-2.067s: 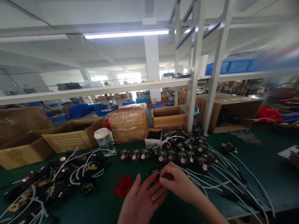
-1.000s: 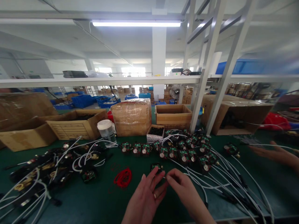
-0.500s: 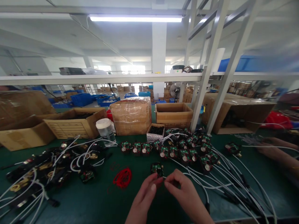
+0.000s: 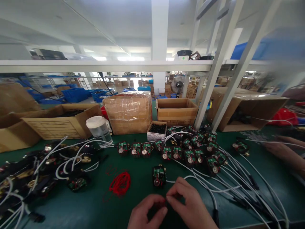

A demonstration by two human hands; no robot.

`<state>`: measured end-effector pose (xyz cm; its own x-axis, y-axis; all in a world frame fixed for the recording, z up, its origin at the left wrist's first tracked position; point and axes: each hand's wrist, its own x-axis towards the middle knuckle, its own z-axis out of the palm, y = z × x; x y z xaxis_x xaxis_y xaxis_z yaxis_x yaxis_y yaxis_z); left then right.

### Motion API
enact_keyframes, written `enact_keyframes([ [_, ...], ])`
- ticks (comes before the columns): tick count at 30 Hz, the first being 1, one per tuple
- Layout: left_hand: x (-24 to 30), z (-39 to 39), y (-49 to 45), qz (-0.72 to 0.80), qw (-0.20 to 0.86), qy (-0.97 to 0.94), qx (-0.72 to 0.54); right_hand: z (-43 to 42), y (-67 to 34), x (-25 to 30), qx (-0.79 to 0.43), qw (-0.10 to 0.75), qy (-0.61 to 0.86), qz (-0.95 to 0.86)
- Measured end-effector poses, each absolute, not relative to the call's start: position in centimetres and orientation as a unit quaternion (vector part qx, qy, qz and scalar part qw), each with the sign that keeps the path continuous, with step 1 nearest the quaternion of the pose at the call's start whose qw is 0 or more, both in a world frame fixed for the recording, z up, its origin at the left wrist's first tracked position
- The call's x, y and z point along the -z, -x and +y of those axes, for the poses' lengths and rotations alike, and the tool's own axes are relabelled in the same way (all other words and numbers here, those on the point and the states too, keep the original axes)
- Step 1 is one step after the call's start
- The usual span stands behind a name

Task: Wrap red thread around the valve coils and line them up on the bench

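My left hand (image 4: 149, 212) and my right hand (image 4: 187, 202) meet at the fingertips low in the middle of the view, both closed in a pinch. A trace of red shows between them, apparently a thin red wire (image 4: 164, 201); most of it is hidden by the fingers. Just beyond my hands lies a black housing with a green circuit board (image 4: 159, 176), its white cable (image 4: 170, 181) running right behind my right hand. To the left, a loose bundle of red wires (image 4: 120, 183) rests on the green tabletop (image 4: 95, 206).
Several similar board housings (image 4: 176, 153) with white cables stand behind and to the right. A heap of black parts and cables (image 4: 30, 178) covers the left. Cardboard boxes (image 4: 128, 113) and a water jug (image 4: 98, 130) line the back. Another person's hand (image 4: 283, 148) is at right.
My hands have drawn back from the board housing, which now stands clear of my fingers. My fingertips have come together nearer to me. The camera view has tilted down.
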<state>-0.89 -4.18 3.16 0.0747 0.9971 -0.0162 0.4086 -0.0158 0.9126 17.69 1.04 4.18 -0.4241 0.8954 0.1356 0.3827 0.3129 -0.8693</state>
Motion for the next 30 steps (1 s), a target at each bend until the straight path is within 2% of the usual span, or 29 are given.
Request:
enact_keyframes([
  [13, -5.0, -0.7, 2.3, 0.635, 0.262, -0.600, -0.410, 4.4, -15.6, -5.3, -0.368, 0.335, 0.442, -0.746],
  [23, -5.9, 1.4, 2.4, 0.662, 0.286, -0.564, -0.401, 6.1, -14.9, -5.9, -0.264, 0.298, 0.456, -0.796],
  [30, -7.1, 0.9, 2.1, 0.648, 0.333, -0.561, -0.393, 5.4, -15.4, -8.0, -0.261, 0.257, 0.452, -0.813],
])
